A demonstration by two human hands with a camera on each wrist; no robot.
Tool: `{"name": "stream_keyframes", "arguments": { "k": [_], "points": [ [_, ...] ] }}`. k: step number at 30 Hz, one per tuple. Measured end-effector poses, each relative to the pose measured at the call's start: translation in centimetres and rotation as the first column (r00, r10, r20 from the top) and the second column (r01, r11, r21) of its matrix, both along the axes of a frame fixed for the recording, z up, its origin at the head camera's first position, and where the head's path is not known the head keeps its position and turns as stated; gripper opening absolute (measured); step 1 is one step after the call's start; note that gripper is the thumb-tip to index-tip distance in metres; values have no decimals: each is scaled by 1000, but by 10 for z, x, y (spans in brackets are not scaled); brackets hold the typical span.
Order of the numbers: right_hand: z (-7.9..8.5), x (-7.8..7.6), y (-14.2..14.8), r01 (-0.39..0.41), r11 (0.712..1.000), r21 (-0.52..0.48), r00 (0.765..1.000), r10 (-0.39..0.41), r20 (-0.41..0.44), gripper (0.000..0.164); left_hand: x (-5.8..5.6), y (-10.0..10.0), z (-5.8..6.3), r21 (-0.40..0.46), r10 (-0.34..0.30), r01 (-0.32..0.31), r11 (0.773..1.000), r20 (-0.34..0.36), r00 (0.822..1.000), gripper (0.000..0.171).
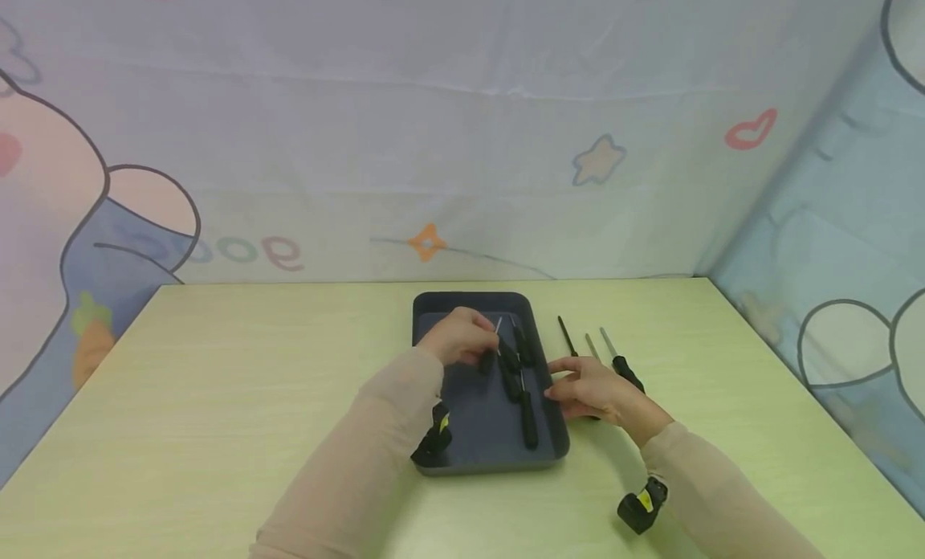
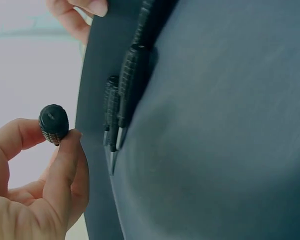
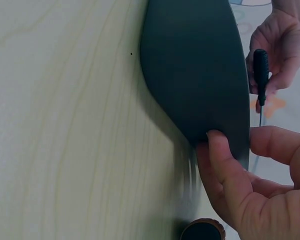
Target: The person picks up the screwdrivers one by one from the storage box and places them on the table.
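My left hand (image 1: pixel 460 335) is over the dark grey tray (image 1: pixel 470 450). Its thumb and fingers pinch a screwdriver by its black ribbed handle (image 2: pixel 53 125), seen nearly end-on in the left wrist view. In the right wrist view, the thin shaft of that screwdriver (image 3: pixel 260 75) shows below the handle. My right hand (image 1: pixel 596 390) grips the tray's right wall, fingers on both sides of the rim. Several black-handled screwdrivers (image 1: pixel 530 421) lie inside the tray, toward its right side.
More screwdrivers lie on the pale wooden table (image 1: pixel 275 398) right of the tray, among them one with a black handle (image 1: pixel 628 372), partly behind my right hand. A printed cloth backdrop (image 1: pixel 462 141) stands along the table's back edge and right side.
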State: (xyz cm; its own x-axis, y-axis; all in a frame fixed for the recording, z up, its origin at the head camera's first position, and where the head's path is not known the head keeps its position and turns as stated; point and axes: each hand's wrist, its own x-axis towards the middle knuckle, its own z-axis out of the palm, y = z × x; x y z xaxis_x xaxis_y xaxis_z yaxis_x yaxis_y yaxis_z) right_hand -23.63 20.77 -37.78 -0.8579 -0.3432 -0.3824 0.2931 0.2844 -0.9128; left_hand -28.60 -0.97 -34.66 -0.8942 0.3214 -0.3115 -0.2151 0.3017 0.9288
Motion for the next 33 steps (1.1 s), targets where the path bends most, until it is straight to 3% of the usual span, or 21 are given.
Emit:
{"name": "stream_keyframes", "arguments": {
  "k": [11,22,33],
  "points": [
    [1,1,-1,3,1000,5,1000,-3,3,59,1,-7,8,35,32,-34,999,55,998,39],
    [-1,0,0,8,1000,-16,1000,-8,8,60,5,-19,21,10,-6,5,1000,53,999,41],
    [0,0,2,3,1000,-16,1000,-3,8,60,9,-50,35,-4,-80,80,997,30,996,43]
  ]
}}
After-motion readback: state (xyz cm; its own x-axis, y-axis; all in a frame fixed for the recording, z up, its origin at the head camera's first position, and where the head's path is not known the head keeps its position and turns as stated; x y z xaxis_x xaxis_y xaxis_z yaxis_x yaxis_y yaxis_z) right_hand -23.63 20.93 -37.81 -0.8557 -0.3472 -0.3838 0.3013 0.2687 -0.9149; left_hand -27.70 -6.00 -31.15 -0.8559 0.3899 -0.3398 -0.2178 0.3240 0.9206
